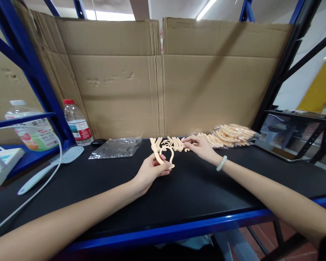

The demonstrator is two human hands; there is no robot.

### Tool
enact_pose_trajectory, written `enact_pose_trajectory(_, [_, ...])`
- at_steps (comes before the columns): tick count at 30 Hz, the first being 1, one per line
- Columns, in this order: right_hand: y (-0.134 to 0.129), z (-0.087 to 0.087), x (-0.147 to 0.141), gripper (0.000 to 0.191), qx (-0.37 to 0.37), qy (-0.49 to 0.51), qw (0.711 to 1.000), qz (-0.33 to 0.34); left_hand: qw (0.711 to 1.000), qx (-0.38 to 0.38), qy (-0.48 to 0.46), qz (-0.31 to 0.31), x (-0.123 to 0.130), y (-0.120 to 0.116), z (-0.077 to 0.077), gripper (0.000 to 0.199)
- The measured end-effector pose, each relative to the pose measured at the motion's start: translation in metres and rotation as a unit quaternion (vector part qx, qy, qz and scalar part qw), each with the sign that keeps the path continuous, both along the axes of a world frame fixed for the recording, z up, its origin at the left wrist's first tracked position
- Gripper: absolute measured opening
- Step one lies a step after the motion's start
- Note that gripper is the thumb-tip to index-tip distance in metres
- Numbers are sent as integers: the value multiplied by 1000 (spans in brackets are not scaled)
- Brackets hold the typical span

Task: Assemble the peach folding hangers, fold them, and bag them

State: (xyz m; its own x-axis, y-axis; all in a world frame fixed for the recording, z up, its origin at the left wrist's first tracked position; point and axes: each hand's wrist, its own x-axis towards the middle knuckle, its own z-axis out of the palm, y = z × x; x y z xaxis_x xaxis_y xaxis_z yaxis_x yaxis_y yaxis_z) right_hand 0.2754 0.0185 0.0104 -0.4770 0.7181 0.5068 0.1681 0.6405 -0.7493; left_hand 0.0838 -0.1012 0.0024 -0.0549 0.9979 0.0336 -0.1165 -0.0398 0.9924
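My left hand (153, 168) is closed on a cream-coloured, hook-shaped piece (172, 156), its curve standing up above my fingers; a longer, gently bent cream strip (158, 156) is also in this grip. Past it, a row of curved cream pieces (175, 143) lies side by side on the black tabletop (195, 188). At the right end of that row, my right hand (202, 146) pinches one of the small curved pieces (186, 145); its fingertips partly cover it. A pale beaded bracelet (222, 163) circles my right wrist.
Clear bags of similar cream pieces (232, 136) lie behind my right hand. An empty plastic bag (116, 148), a hairbrush (67, 155), bottles (77, 123) and a white cable (50, 177) are at left. A phone-like slab (275, 151) lies right; cardboard (119, 90) stands behind.
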Motion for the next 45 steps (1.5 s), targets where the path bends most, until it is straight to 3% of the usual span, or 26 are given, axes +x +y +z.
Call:
enact_pose_trajectory(2, [17,0,5,19,136,-95,985,-45,1000,-3,-1,0,0,0,1,34])
enact_pose_trajectory(4, [26,-2,6,17,241,-191,950,-53,1000,-5,4,-1,0,0,1,34])
enact_pose_trajectory(8, [29,-9,-2,14,322,-316,892,-43,1000,-10,10,-10,-2,1,1,35])
enact_pose_trajectory(11, [29,-13,-9,11,335,-345,875,-50,1000,-5,-2,-22,-3,2,-1,33])
enact_pose_trajectory(20, [43,-9,-15,4,284,-351,892,-22,1000,2,-6,-17,-2,3,-1,36])
enact_pose_trajectory(25, [51,-6,-18,8,283,-379,881,5,1000,1,15,-14,-3,3,-1,37])
enact_pose_trajectory(28, [55,-2,-16,9,284,-321,904,-4,1000,4,13,-21,-4,3,-1,36])
enact_pose_trajectory(31, [58,10,-10,9,205,-190,960,-23,1000,7,6,-21,-4,2,-2,37])
enact_pose_trajectory(34, [53,28,-2,9,40,-37,998,-17,1000,6,-1,-18,-4,2,-2,38])
enact_pose_trajectory(36, [41,38,3,10,-61,63,996,12,1000,6,-6,-19,-4,2,-2,38])
enact_pose_trajectory(39, [10,40,7,18,-144,157,975,66,1000,10,-6,-25,-5,3,-3,39])
enact_pose_trajectory(41, [-12,33,7,22,-184,165,964,94,999,16,-1,-28,-6,3,-4,38])
enact_pose_trajectory(45, [-41,10,1,19,-217,148,962,75,999,17,9,-26,-6,4,-4,38])
